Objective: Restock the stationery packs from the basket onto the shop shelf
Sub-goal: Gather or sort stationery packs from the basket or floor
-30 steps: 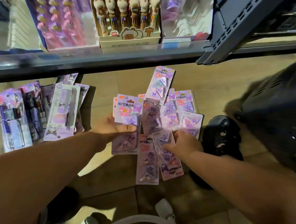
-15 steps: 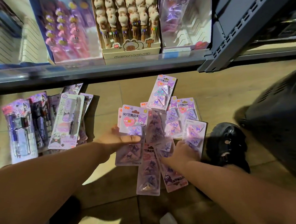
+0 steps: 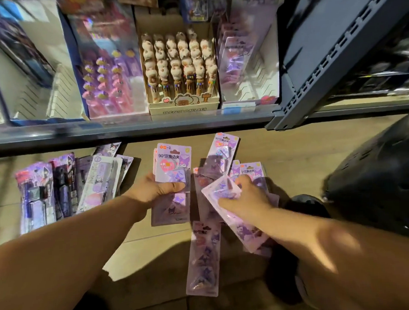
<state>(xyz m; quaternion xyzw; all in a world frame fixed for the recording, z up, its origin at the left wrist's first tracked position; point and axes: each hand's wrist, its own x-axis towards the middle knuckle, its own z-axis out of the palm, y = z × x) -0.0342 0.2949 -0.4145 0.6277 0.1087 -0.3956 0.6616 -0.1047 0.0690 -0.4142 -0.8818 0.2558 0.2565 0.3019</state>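
Stationery packs in purple lie fanned on the tiled floor below the shop shelf, between the two hands. Left hand grips a small stack of them face up, thumb across the front of the top pack; how many sit behind it cannot be told. Right hand curls round one tilted pack, just above the spread.

Loose on the floor, at least four more show: a long pack nearest the person, a far pack up by the shelf edge, and two partly under the right hand. The top pack's header reads "90°三角边夹" beside a small orange logo; other printing is too blurred to read. On the shelf, a pen box is lettered "10 COLOR BALL PEN".

Pen packs lie in a separate batch to the left of the left hand. One black basket stands at the right, beside the right arm.
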